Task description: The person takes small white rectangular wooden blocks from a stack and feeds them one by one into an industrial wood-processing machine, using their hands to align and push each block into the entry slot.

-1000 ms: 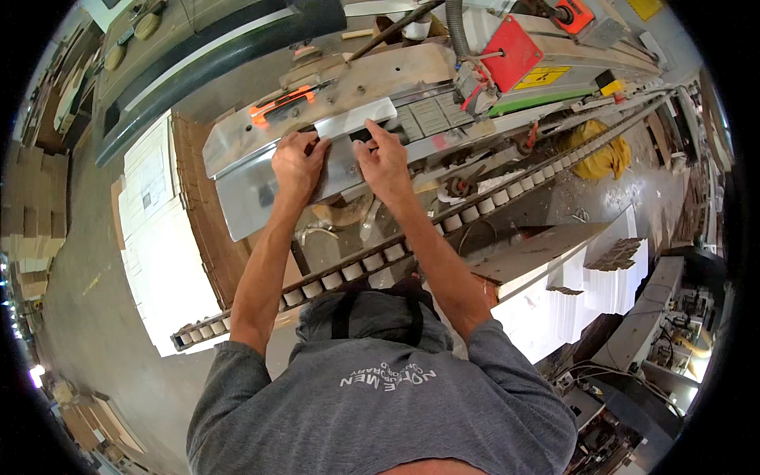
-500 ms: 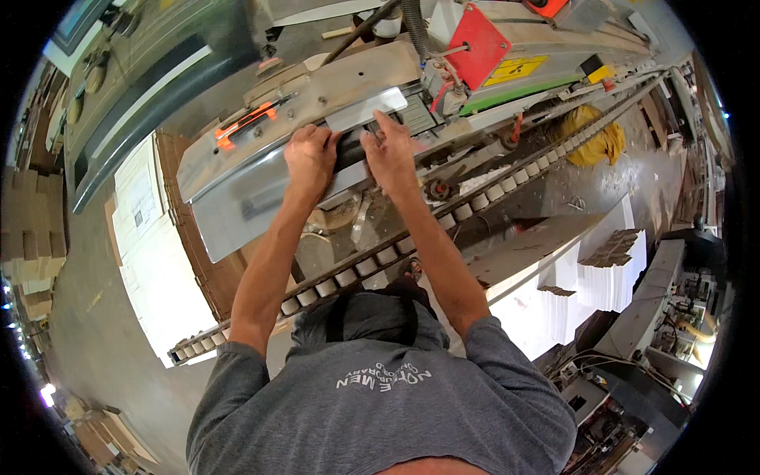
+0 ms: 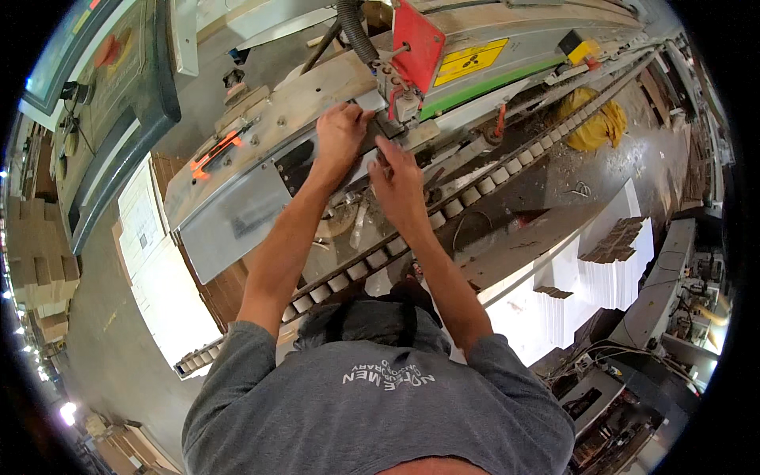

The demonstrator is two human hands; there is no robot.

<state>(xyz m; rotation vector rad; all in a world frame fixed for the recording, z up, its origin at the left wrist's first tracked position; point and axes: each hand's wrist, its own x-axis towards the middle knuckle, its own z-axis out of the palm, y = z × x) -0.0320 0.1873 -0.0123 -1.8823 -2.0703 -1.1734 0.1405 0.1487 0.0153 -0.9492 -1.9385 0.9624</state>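
My left hand [image 3: 340,136] is over the machine's metal work table [image 3: 229,233], fingers curled down and thumb close to them. Whatever it grips is hidden beneath the fingers. A pale, smooth strip [image 3: 370,100] shows just past its fingertips, reaching toward the red guard plate [image 3: 417,46]. Nearer to me and to the right, my right hand [image 3: 397,180] has bent fingers, with index and thumb apart over a dark gap by the table's edge. I see nothing held in it.
An orange-handled tool [image 3: 215,156] lies on the table's far side. A roller rail [image 3: 427,224] runs diagonally between me and the machine. White cardboard [image 3: 162,261] stands at left, stacked white panels [image 3: 586,285] at right. A yellow cloth [image 3: 595,123] lies beyond the rail.
Both hands have moved right along the machine, closer to the red guard. The pale strip has slid the same way, uncovering a dark slot behind it. My view has also shifted right.
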